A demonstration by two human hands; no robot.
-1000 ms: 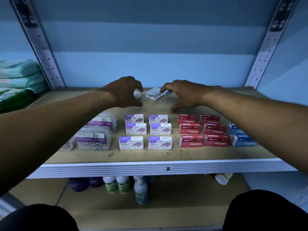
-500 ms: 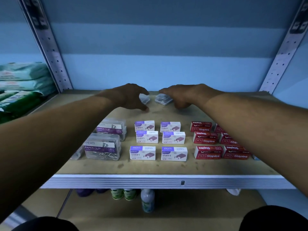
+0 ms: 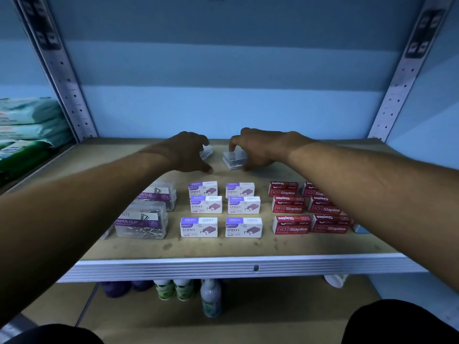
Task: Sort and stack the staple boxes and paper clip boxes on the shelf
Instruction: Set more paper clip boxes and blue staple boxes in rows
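Note:
At the back of the shelf point(image 3: 248, 249), my right hand point(image 3: 260, 150) grips a small clear plastic clip box point(image 3: 234, 158) that rests on the board. My left hand point(image 3: 186, 152) curls over a second small clear box point(image 3: 206, 152), mostly hidden behind its fingers. In front stand white and purple staple boxes point(image 3: 224, 209) in two columns, red staple boxes point(image 3: 308, 207) to their right, and two larger clear paper clip boxes point(image 3: 146, 214) on the left. A blue box point(image 3: 360, 229) peeks out under my right forearm.
Green and white packets point(image 3: 27, 135) lie on the neighbouring shelf at the left. Perforated metal uprights point(image 3: 67, 78) frame the bay. Several small bottles point(image 3: 183, 291) stand on the lower shelf. Bare board runs along the shelf's front edge.
The small clear box under my right hand came down from a tilted, lifted pose onto the board. Both hands stayed at the back of the shelf; the camera view shifted slightly.

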